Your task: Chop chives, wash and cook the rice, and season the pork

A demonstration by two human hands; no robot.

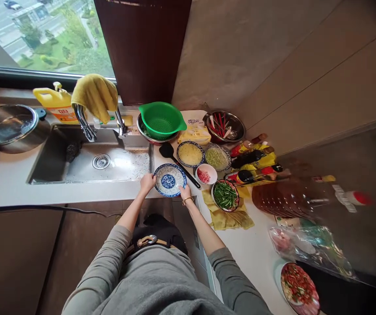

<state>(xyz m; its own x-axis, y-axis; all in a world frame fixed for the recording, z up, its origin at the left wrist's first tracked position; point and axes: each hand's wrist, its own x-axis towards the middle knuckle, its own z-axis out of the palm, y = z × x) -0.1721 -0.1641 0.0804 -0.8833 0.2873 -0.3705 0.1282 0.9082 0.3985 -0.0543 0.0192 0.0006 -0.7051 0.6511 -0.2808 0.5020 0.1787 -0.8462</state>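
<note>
A blue-and-white patterned plate (168, 181) is held level at the counter's front edge, just right of the sink. My left hand (147, 183) grips its left rim, fingers closed on it. On the lower right rim, my right hand (185, 193) is closed too, the thumb lying over the edge. No food shows on the plate. Close behind it lies a black spatula (181, 166), pointing diagonally across the counter. To the right stand a small white bowl of chopped pink meat (206, 174) and a bowl of cut green vegetables (225, 195).
The steel sink (125, 164) is at left, its faucet draped with a yellow cloth (94, 96). A green colander (162, 120) sits behind. Sauce bottles (253, 159) and a large oil jug (302, 197) lie along the right wall. A chopped-pepper bowl (299, 284) stands lower right.
</note>
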